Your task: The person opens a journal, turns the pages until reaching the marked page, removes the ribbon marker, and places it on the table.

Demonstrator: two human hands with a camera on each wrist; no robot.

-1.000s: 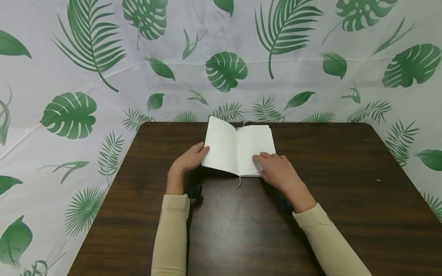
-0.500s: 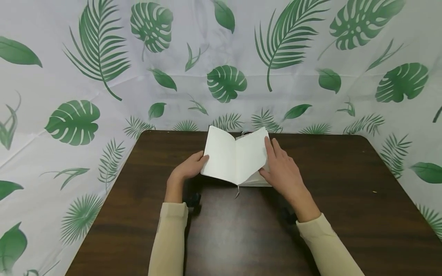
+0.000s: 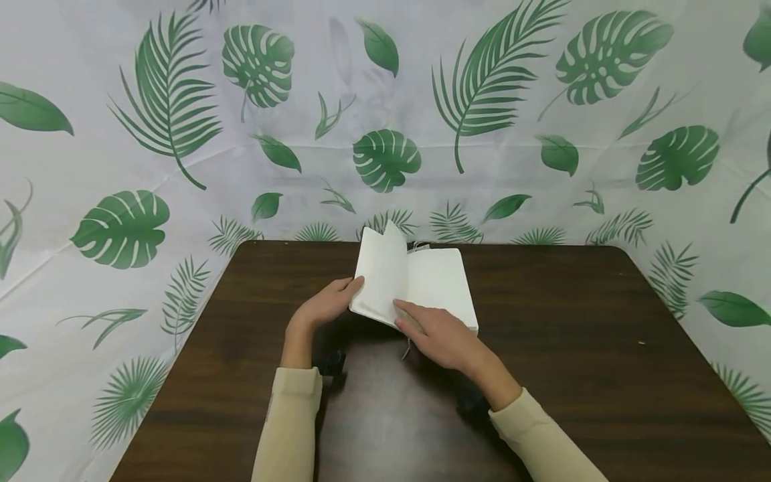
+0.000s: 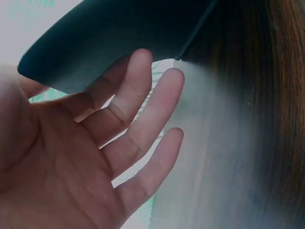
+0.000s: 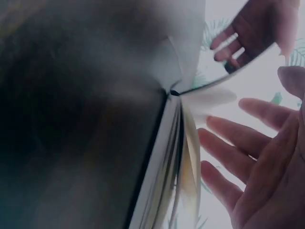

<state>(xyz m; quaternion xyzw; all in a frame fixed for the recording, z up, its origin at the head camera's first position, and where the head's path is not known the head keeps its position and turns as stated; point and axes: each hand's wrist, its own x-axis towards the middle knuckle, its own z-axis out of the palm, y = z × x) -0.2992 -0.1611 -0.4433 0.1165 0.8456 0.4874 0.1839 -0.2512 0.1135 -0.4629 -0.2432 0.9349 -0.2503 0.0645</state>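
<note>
Notebook (image 3: 421, 284) open near the tabletop's (image 3: 602, 375) far edge, a page mid-turn.
Left hand (image 3: 325, 304), fingers spread, props the raised cover; right hand (image 3: 440, 338), fingers straight, presses the leaf leftward; more pages unturned.

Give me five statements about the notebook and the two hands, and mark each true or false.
1. The notebook lies open on the dark wooden table. True.
2. The left hand props the notebook's left cover from beneath with straight fingers. True.
3. The right hand holds a pen. False: it holds nothing; its fingers rest on the pages.
4. The pages are full of handwriting. False: they look blank.
5. The backdrop is printed with green leaves. True.
</note>
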